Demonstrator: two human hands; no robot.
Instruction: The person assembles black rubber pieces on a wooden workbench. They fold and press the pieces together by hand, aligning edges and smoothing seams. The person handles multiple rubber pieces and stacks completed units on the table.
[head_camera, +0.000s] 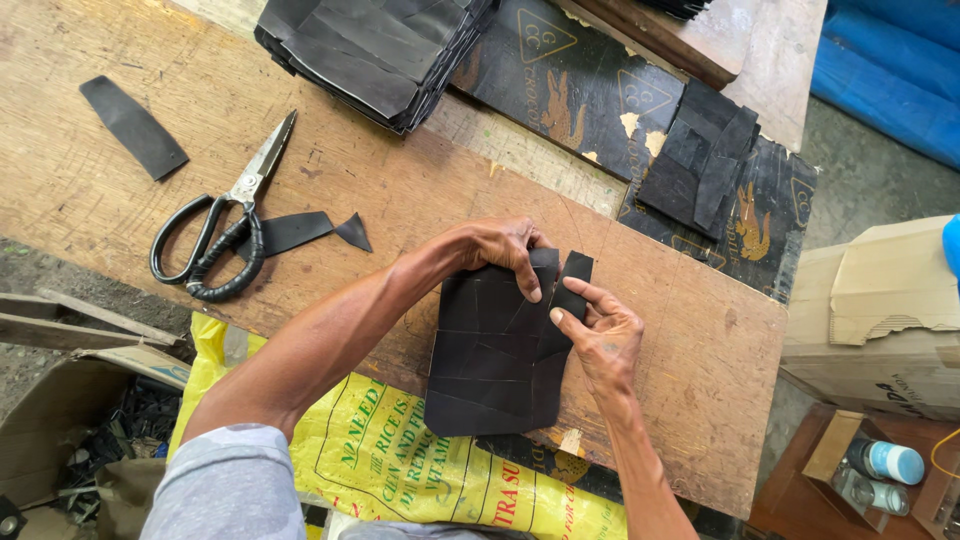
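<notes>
- You have black-handled scissors (215, 235) at left on the table (700, 350).
- A stack of black sheets (370, 50) sits at upper centre.
- A cardboard box (880, 310) stands at your right edge.
- A yellow sack (400, 455) hangs at bottom.

matt black sheets (495, 350), rough wooden board (690, 340)
</notes>
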